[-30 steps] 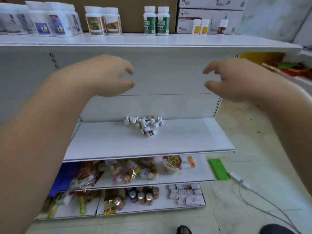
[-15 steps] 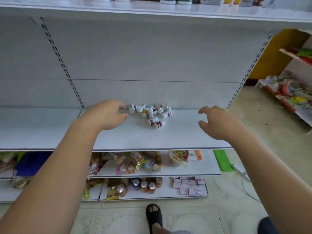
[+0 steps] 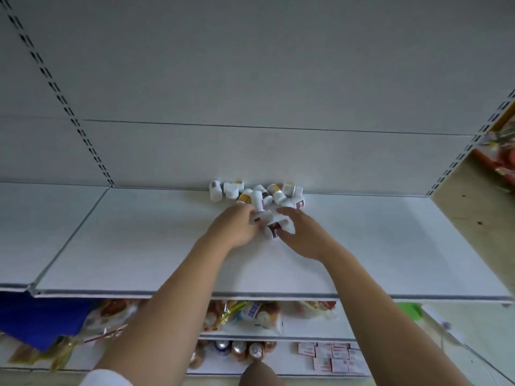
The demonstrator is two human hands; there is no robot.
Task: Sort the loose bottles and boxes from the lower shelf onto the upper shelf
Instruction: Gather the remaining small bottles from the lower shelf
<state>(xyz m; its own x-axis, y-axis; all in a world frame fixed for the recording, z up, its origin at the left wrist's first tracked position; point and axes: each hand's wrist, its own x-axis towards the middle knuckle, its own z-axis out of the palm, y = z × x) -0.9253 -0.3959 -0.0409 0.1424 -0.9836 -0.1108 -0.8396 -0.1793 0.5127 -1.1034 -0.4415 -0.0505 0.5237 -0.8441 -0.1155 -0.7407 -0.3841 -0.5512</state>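
Note:
Several small white bottles (image 3: 252,194), some with orange or dark red labels, lie in a loose pile at the back of the white lower shelf (image 3: 133,246). My left hand (image 3: 235,229) reaches into the pile's front edge, its fingers curled round a small white bottle (image 3: 259,216). Just to its right, my right hand (image 3: 302,236) pinches a red-labelled bottle (image 3: 274,229) between thumb and fingers. The two hands nearly touch. The upper shelf is out of view.
A grey back panel with slotted uprights (image 3: 83,135) rises behind the shelf. Below are shelves with snack packets (image 3: 250,313), cans (image 3: 248,351) and small pink boxes (image 3: 333,358). Another rack of goods (image 3: 501,154) stands at the far right.
Both hands dropped from the upper shelf level and came together at the bottle pile, closing on bottles. The camera tilted down and moved closer, so the upper shelf left the view.

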